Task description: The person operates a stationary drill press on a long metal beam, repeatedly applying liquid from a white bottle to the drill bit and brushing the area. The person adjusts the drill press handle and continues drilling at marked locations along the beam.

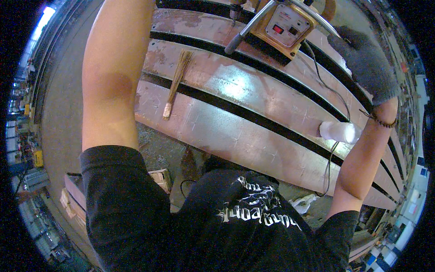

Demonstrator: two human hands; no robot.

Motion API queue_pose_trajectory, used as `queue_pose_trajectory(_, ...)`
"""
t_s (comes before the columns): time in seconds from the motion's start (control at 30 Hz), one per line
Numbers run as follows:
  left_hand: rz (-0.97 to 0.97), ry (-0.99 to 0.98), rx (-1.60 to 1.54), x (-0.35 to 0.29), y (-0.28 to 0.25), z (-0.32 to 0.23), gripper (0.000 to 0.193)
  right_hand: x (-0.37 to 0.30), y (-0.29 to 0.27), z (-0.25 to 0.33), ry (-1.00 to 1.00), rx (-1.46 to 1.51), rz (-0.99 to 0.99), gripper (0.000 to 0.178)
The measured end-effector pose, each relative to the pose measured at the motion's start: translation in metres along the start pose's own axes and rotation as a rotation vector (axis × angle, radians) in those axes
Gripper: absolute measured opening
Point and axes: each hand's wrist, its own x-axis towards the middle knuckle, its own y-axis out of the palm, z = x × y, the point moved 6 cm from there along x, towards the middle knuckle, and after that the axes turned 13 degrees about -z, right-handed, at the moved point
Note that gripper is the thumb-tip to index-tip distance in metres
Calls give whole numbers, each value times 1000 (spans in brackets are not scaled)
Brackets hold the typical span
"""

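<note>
A yellow magnetic drill (261,34) with a grey control panel and red switch stands on the steel beams at the top. Its chuck and bit (234,12) point down at a plate. Metal feed-handle spokes reach out from it; one ends in a black grip (232,45) on the left. My right hand (366,61), in a dark grey knit glove, is closed round the end of another spoke at the right. My left arm (111,81) stretches up past the top edge, so the left hand is out of sight.
Long steel plates (217,122) lie side by side with dark gaps between. On them are a thin-bristled brush (174,86) and a white plastic bottle (337,132). A black cable (328,86) runs from the drill past the bottle. Wooden blocks (161,180) sit on the floor below.
</note>
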Motion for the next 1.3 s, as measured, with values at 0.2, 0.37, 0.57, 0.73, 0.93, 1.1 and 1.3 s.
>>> queue_pose_trajectory(0.2, -9, 42, -119, 12, 7, 0, 67, -4, -12, 3, 41, 32, 32, 52)
queue_pose_trajectory(0.37, -197, -36, -190, -13, 30, 54, 53, -4, 16, 4, -163, 30, -150, 43)
queue_pose_trajectory(0.57, -221, -204, -297, -110, 158, 132, 41, -53, 182, -22, 135, 550, -254, 39)
queue_pose_trajectory(0.73, -182, -374, -518, -221, 273, 111, 40, -29, 260, 81, -183, 356, -262, 65)
queue_pose_trajectory(0.93, 178, -256, -468, -219, 298, -25, 44, 6, 292, 118, 235, 706, -114, 94)
queue_pose_trajectory(1.1, -94, -28, -365, -200, 367, -65, 69, 6, 272, 132, 187, 741, -84, 67)
queue_pose_trajectory(1.3, 72, -190, -229, -180, 385, -47, 72, 2, 292, 123, 95, 711, -239, 84)
